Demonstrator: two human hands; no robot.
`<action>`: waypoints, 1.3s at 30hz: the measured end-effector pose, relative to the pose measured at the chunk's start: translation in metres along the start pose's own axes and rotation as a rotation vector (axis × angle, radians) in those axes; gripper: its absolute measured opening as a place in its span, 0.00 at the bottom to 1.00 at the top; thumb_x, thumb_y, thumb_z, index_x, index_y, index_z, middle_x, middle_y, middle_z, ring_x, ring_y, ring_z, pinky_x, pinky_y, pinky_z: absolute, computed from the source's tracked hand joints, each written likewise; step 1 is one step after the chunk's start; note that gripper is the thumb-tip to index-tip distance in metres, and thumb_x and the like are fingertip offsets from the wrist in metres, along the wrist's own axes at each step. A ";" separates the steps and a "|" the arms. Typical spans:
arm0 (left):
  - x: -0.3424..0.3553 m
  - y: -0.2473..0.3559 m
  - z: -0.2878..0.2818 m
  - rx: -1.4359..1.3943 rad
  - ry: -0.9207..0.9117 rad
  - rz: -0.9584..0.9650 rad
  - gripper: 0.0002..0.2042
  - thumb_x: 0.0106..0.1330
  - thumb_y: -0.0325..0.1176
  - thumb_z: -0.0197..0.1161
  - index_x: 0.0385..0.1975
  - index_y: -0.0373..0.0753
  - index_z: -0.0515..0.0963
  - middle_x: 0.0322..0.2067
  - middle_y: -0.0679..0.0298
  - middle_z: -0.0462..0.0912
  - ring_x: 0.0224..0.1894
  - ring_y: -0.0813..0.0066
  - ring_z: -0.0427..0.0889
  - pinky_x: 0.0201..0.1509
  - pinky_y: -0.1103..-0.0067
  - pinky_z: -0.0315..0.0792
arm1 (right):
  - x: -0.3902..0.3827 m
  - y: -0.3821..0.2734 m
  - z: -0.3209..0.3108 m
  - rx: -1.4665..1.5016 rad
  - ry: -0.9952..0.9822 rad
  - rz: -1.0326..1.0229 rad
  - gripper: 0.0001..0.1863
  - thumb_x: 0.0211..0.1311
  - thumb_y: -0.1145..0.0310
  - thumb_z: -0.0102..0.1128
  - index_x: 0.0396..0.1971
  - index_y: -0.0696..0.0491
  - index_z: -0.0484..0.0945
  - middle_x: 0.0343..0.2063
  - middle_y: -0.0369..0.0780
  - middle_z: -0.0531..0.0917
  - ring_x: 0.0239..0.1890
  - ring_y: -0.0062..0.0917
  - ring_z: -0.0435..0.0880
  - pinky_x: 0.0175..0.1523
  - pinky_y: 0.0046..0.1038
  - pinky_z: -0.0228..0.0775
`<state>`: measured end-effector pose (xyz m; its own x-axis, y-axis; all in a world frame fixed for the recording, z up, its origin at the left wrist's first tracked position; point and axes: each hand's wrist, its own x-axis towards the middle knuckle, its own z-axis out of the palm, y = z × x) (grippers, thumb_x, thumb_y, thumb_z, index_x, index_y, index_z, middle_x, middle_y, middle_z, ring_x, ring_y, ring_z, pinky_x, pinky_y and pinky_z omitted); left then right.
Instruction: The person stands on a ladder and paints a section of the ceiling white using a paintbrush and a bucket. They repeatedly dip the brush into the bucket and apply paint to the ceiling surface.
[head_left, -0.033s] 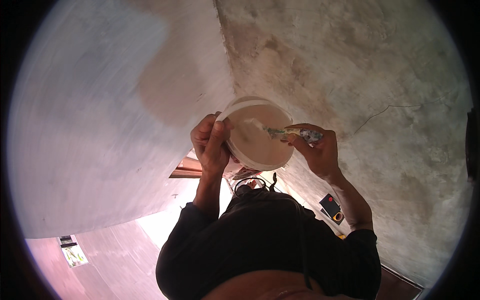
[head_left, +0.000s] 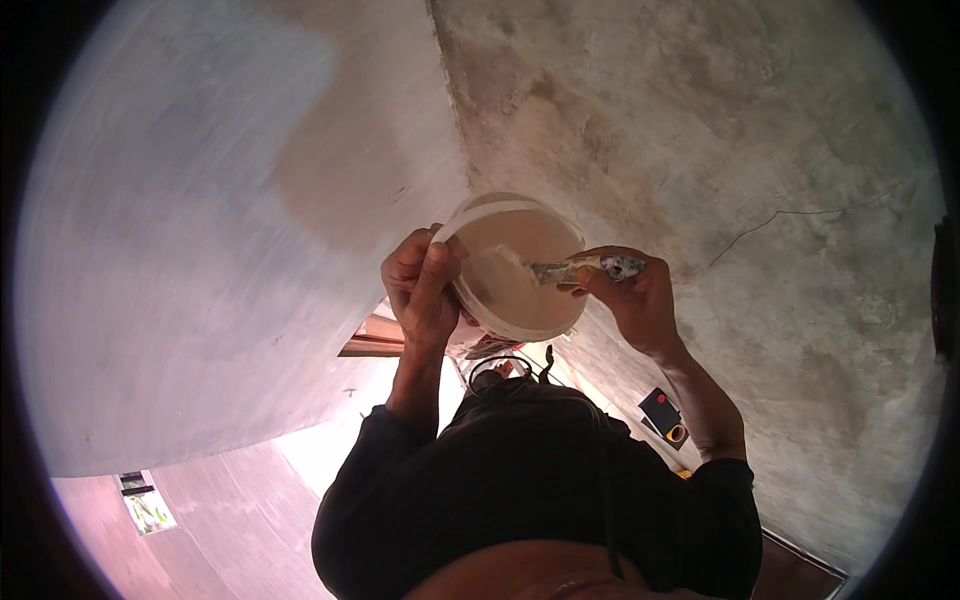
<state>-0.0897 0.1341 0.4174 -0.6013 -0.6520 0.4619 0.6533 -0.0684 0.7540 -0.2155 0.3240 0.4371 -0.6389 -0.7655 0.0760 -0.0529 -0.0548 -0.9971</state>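
Note:
My left hand grips the left rim of a round white bucket, thumb over the edge. The bucket tilts toward me and holds a pale, milky liquid. On the other side, my right hand is closed around the handle of a paint-smeared brush. The brush's front end reaches over the right rim into the bucket's mouth. Its bristle tip meets a whitish streak on the liquid; how deep it dips, I cannot tell.
A smooth pale wall with a brownish patch meets a rough, mottled wall in a corner behind the bucket. Dark flat items and a yellow tape roll lie below my right forearm. Brown wood shows beside my left wrist.
The brush has turned slightly in my right hand, and its handle end has shifted a little. My left hand and the bucket stay where they were.

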 end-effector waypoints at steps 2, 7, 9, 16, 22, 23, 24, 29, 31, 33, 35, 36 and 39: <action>0.001 -0.002 -0.001 0.009 -0.006 0.025 0.12 0.67 0.33 0.54 0.25 0.30 0.74 0.17 0.72 0.66 0.20 0.87 0.55 0.25 0.85 0.48 | 0.004 -0.001 0.000 0.223 -0.047 0.068 0.12 0.59 0.72 0.59 0.37 0.67 0.78 0.29 0.46 0.84 0.33 0.26 0.84 0.38 0.26 0.76; 0.000 0.000 -0.005 0.018 0.003 0.022 0.12 0.67 0.33 0.54 0.25 0.30 0.74 0.17 0.72 0.66 0.20 0.87 0.55 0.25 0.85 0.48 | 0.006 0.006 0.003 0.200 -0.024 0.043 0.12 0.58 0.72 0.61 0.37 0.65 0.79 0.30 0.44 0.85 0.32 0.24 0.84 0.38 0.25 0.76; 0.000 -0.001 -0.007 0.016 -0.013 0.019 0.12 0.67 0.33 0.53 0.25 0.30 0.74 0.17 0.72 0.66 0.20 0.87 0.55 0.25 0.85 0.48 | 0.007 0.010 0.005 -0.091 0.035 -0.134 0.12 0.57 0.71 0.62 0.38 0.62 0.79 0.31 0.44 0.85 0.31 0.24 0.85 0.37 0.24 0.76; -0.002 0.006 0.000 0.039 0.024 -0.010 0.13 0.67 0.33 0.54 0.25 0.30 0.74 0.18 0.71 0.68 0.20 0.87 0.56 0.25 0.85 0.49 | 0.005 0.016 0.005 -0.871 0.098 -0.687 0.13 0.54 0.77 0.62 0.41 0.61 0.79 0.31 0.47 0.84 0.32 0.21 0.85 0.37 0.22 0.76; -0.003 -0.003 -0.004 -0.006 0.035 0.022 0.12 0.67 0.34 0.54 0.25 0.31 0.74 0.18 0.72 0.68 0.20 0.87 0.57 0.25 0.86 0.49 | 0.000 0.005 0.007 -0.169 0.061 -0.170 0.12 0.56 0.71 0.62 0.39 0.60 0.79 0.29 0.43 0.85 0.31 0.25 0.85 0.36 0.25 0.76; -0.003 -0.004 -0.004 -0.004 0.030 0.025 0.12 0.67 0.34 0.54 0.25 0.31 0.74 0.18 0.72 0.68 0.20 0.88 0.57 0.25 0.86 0.49 | 0.002 0.005 0.005 -0.037 0.028 -0.090 0.11 0.57 0.72 0.62 0.38 0.61 0.79 0.29 0.43 0.85 0.31 0.25 0.85 0.36 0.25 0.76; -0.002 -0.004 -0.004 -0.001 0.023 0.029 0.12 0.67 0.34 0.54 0.25 0.31 0.74 0.18 0.73 0.68 0.20 0.88 0.57 0.25 0.86 0.49 | 0.005 0.005 0.004 0.096 -0.005 -0.012 0.11 0.57 0.72 0.61 0.37 0.62 0.79 0.29 0.43 0.85 0.31 0.25 0.85 0.37 0.25 0.76; -0.003 -0.005 -0.004 0.016 0.054 0.037 0.12 0.68 0.33 0.53 0.25 0.31 0.75 0.17 0.73 0.67 0.20 0.88 0.57 0.25 0.86 0.49 | 0.012 0.014 -0.001 0.245 -0.052 0.016 0.10 0.58 0.73 0.60 0.36 0.64 0.79 0.29 0.44 0.84 0.31 0.26 0.85 0.37 0.25 0.76; -0.004 -0.006 -0.005 0.019 0.043 0.035 0.12 0.68 0.33 0.53 0.25 0.31 0.74 0.17 0.73 0.67 0.20 0.87 0.57 0.25 0.86 0.49 | 0.013 0.018 -0.001 0.119 0.011 -0.055 0.10 0.59 0.72 0.60 0.37 0.63 0.80 0.30 0.43 0.85 0.32 0.25 0.85 0.38 0.25 0.76; -0.005 -0.004 -0.004 0.021 0.038 0.023 0.13 0.68 0.33 0.53 0.25 0.31 0.74 0.17 0.73 0.67 0.20 0.87 0.57 0.25 0.86 0.49 | 0.014 0.015 0.001 -0.190 0.078 -0.159 0.12 0.57 0.73 0.61 0.40 0.62 0.79 0.30 0.43 0.85 0.32 0.26 0.85 0.38 0.25 0.76; -0.005 -0.001 -0.002 0.035 0.044 0.006 0.13 0.68 0.33 0.53 0.25 0.30 0.74 0.17 0.73 0.67 0.20 0.87 0.56 0.25 0.85 0.49 | 0.015 0.015 0.001 -0.467 0.101 -0.287 0.13 0.56 0.74 0.62 0.41 0.61 0.79 0.30 0.42 0.85 0.32 0.26 0.85 0.39 0.24 0.76; -0.005 0.000 -0.001 0.041 0.047 -0.001 0.13 0.68 0.33 0.53 0.25 0.30 0.74 0.17 0.73 0.67 0.20 0.88 0.56 0.25 0.85 0.49 | 0.015 0.017 0.000 -0.590 0.090 -0.365 0.13 0.56 0.74 0.62 0.42 0.61 0.79 0.31 0.41 0.85 0.32 0.25 0.85 0.39 0.23 0.76; -0.005 0.001 0.003 0.039 0.047 0.011 0.13 0.68 0.33 0.53 0.25 0.30 0.74 0.17 0.73 0.67 0.20 0.88 0.56 0.25 0.85 0.48 | 0.010 0.017 0.002 -0.684 0.074 -0.494 0.13 0.55 0.75 0.62 0.41 0.61 0.79 0.31 0.41 0.85 0.32 0.24 0.85 0.40 0.22 0.76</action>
<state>-0.0874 0.1394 0.4170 -0.5708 -0.6877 0.4486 0.6408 -0.0315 0.7670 -0.2215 0.3137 0.4213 -0.4680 -0.7103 0.5258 -0.7765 0.0465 -0.6284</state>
